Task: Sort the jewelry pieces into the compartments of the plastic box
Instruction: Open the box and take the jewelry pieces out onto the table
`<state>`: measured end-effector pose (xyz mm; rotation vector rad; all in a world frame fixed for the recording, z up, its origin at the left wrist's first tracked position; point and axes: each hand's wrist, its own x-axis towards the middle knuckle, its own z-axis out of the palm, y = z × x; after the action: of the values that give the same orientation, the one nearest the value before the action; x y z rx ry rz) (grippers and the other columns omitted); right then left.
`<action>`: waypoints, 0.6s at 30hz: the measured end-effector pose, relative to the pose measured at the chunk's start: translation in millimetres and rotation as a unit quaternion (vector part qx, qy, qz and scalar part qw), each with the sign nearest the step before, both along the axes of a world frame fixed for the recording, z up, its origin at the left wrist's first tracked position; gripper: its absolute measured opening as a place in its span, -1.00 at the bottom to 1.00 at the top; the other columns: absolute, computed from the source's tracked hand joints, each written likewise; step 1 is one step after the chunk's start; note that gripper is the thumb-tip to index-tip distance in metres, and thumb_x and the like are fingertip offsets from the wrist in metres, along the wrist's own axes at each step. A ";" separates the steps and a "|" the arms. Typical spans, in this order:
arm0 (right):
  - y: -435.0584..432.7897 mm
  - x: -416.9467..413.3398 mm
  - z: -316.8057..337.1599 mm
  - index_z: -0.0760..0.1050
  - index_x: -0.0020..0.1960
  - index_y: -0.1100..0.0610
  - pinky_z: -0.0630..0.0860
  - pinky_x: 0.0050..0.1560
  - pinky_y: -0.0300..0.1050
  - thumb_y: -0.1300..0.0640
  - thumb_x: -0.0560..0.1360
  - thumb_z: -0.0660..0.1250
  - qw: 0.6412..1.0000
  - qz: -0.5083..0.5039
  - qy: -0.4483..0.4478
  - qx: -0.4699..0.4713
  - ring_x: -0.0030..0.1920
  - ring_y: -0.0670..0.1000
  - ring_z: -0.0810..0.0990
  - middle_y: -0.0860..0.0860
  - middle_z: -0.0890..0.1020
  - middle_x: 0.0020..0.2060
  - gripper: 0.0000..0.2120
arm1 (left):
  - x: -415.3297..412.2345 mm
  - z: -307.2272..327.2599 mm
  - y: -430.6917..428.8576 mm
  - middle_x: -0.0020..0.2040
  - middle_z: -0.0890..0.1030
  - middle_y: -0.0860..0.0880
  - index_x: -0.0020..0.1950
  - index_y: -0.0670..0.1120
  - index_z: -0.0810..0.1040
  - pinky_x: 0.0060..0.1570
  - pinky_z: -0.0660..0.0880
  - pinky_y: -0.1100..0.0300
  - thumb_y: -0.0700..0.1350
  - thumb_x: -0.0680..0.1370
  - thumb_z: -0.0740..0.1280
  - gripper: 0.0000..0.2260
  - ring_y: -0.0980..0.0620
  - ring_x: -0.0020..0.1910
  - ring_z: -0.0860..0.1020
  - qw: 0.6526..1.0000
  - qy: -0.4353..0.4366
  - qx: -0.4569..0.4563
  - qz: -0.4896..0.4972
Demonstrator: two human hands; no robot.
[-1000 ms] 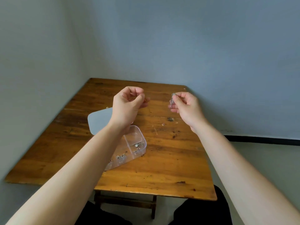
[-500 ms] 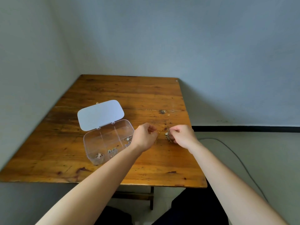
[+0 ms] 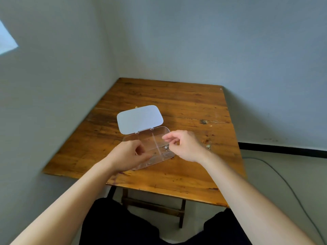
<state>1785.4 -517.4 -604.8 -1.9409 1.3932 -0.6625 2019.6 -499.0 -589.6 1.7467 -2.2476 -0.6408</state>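
Note:
The clear plastic box (image 3: 134, 138) lies open in the middle of the wooden table (image 3: 177, 103), its pale lid (image 3: 139, 119) folded back. My left hand (image 3: 129, 154) hovers over the box's near-left part with thumb and forefinger pinched; a tiny gold piece (image 3: 152, 155) glints at the fingertips. My right hand (image 3: 185, 145) is over the right compartment, fingers spread apart. Just beside its thumb, a silver jewelry piece (image 3: 166, 148) lies in that compartment. Several small pieces in the near compartments are partly hidden by my left hand.
A few loose jewelry pieces (image 3: 208, 146) lie on the table right of the box, behind my right wrist. The table stands in a room corner, with walls at the left and back. A cable (image 3: 276, 174) runs on the floor at the right.
Both hands moved left from the table's right side to above the box. My right hand, which was closed on a cluster of jewelry, has spread its fingers. The camera view shifted.

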 end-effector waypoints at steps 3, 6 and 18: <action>0.1 27.3 2.9 0.57 0.29 -0.08 0.48 -0.03 -0.24 0.08 0.42 0.34 0.988 0.108 0.103 0.028 0.09 -0.14 0.54 -0.13 0.62 0.16 -0.56 | 12.0 -5.6 8.8 -0.12 0.57 0.16 -0.08 0.10 0.52 -0.26 0.52 0.23 0.31 0.34 0.43 -0.65 0.14 -0.16 0.52 0.987 -0.148 0.007 -0.054; -2.6 48.5 2.2 0.50 0.38 0.01 0.56 0.12 -0.03 0.12 0.42 0.36 0.958 0.173 0.228 0.025 0.21 0.04 0.53 -0.01 0.58 0.27 -0.48 | 18.0 -13.0 8.2 0.12 0.54 0.09 0.13 0.07 0.52 0.01 0.50 0.20 0.19 0.38 0.46 -0.60 0.09 0.09 0.44 0.979 -0.185 0.008 -0.085; -13.6 80.1 -3.6 0.47 0.38 0.12 0.52 0.11 0.11 0.30 0.46 0.27 0.904 0.222 0.365 0.023 0.20 0.16 0.43 0.09 0.39 0.29 -0.51 | 22.3 -7.4 -16.3 0.06 0.61 0.04 0.22 0.02 0.60 -0.12 0.49 0.27 -0.05 0.49 0.44 -0.70 0.07 -0.02 0.55 0.965 -0.221 0.081 -0.116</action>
<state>1865.5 -531.0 -608.4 -2.4740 1.2503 0.3584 2041.9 -515.3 -597.1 1.8699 -2.8060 -0.5310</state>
